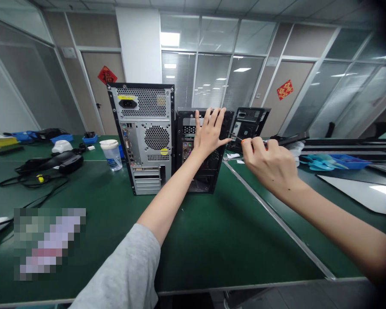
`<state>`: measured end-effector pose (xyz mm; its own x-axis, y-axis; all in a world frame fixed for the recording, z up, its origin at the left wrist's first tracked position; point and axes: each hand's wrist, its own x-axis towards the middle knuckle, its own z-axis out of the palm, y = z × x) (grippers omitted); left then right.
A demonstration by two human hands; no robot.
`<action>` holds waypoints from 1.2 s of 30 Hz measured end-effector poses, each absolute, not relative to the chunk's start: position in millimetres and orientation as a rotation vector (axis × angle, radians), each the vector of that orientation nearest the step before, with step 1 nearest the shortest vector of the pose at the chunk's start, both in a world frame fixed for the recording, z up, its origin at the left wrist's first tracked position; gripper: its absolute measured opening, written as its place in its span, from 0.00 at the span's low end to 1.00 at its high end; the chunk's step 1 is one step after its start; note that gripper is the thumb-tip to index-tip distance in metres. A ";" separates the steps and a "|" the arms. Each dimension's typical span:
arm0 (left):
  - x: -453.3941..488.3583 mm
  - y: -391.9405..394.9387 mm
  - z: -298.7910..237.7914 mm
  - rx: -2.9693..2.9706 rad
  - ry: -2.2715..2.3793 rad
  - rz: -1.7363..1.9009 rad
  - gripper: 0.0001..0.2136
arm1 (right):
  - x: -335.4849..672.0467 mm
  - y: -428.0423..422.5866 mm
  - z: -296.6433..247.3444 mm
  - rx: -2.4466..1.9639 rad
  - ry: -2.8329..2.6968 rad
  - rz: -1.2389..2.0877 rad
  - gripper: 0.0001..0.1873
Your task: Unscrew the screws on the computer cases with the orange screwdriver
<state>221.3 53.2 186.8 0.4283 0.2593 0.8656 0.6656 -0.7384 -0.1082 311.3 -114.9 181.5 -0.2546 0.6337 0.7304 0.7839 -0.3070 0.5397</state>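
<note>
My left hand (209,133) lies with fingers spread against the upper back panel of a black computer case (188,128) standing upright on the green table. Closed around a screwdriver (236,136), my right hand (269,162) is to the right of that case. The thin shaft points left at the case's right edge, and bits of an orange-red handle show between the fingers. Whether the tip touches a screw is too small to tell. Just left of the black case stands a taller computer case (141,150) with a silver back panel.
Another black computer case (254,118) stands farther back. Left are a lidded plastic cup (111,154), black cables and adapters (56,163), and a pixelated item (53,242). A blue tray (350,162) and a white panel (360,193) lie right. A cable strip (276,214) crosses the tabletop.
</note>
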 end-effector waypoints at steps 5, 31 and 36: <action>220.8 52.2 187.5 -2.242 -0.789 -1.249 0.41 | 313.2 -115.6 185.2 -1.861 -1.768 -1.603 0.17; 220.7 49.0 189.1 -2.249 -0.797 -1.249 0.39 | 306.2 -121.1 192.2 -1.937 -1.835 -1.462 0.19; 219.6 47.4 190.4 -2.264 -0.804 -1.225 0.39 | 305.5 -121.2 192.2 -1.957 -1.854 -1.465 0.18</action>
<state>219.6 47.4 190.4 0.4382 0.2808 0.8539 0.6718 -0.7334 -0.1036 305.5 -121.2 192.2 -0.1849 0.7344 0.6530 0.8049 -0.2681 0.5294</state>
